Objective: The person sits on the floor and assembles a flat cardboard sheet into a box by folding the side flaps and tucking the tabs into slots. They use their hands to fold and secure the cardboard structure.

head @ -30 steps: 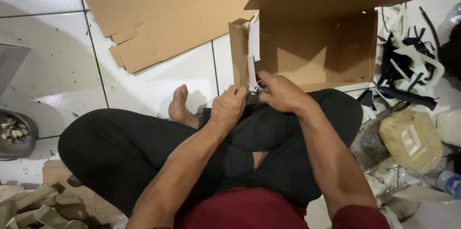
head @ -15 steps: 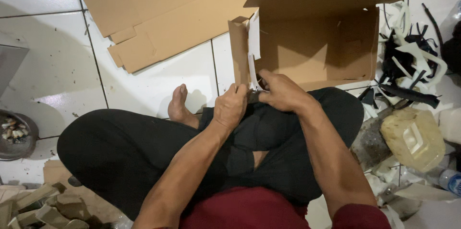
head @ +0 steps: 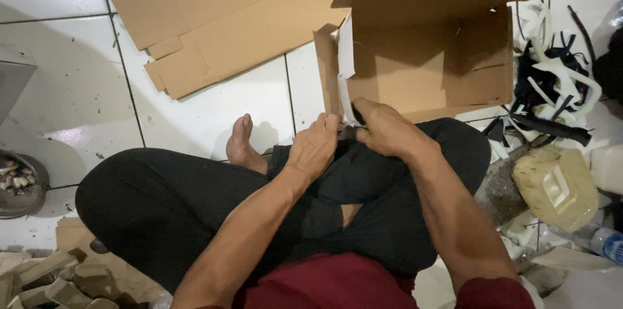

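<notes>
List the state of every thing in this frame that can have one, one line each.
Left hand: closed on the lower end of the cardboard strip.
Right hand: closed beside it at the strip's base; what it holds is hidden.
Cardboard strip: upright, folded lengthwise.
Cardboard sheets: lying flat on the tiled floor.
Yellowish plastic jug: lying on its side.

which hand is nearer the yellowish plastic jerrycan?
Right. The right hand grips the cardboard strip, left of the jerrycan. The left hand sits farther left still.
</notes>
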